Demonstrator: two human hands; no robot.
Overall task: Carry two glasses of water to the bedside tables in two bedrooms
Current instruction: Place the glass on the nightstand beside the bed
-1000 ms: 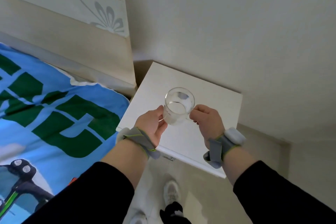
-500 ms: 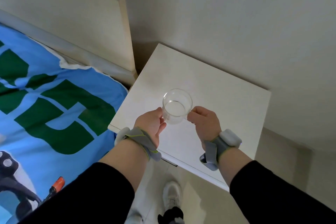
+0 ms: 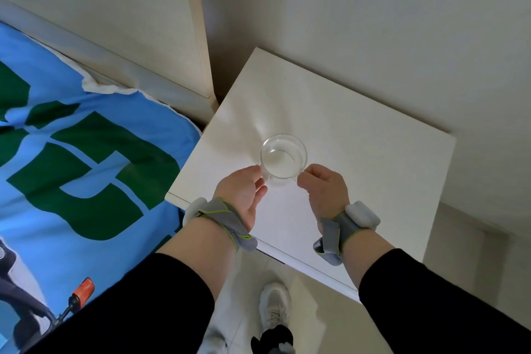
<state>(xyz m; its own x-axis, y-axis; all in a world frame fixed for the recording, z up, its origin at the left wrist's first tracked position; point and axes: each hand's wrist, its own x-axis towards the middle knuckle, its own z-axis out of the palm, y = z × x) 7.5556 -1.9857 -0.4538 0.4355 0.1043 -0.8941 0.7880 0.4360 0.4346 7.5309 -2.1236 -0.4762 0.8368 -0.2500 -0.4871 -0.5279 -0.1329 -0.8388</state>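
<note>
A clear glass of water (image 3: 283,156) is upright over the middle of the white bedside table (image 3: 359,135), low against its top; whether it rests on the surface I cannot tell. My left hand (image 3: 242,192) touches its left side with the fingertips. My right hand (image 3: 323,188) pinches its right side. Both wrists wear grey straps with white sensor pods.
A bed with a blue and green cover (image 3: 80,164) lies to the left, its pale wooden headboard (image 3: 115,17) against the wall. The table sits in the corner beside a beige wall (image 3: 373,8). My shoe (image 3: 274,307) stands on the tiled floor below.
Both hands have lowered the glass toward the table top and moved it further in from the front edge. The view has tilted down, closer to the table.
</note>
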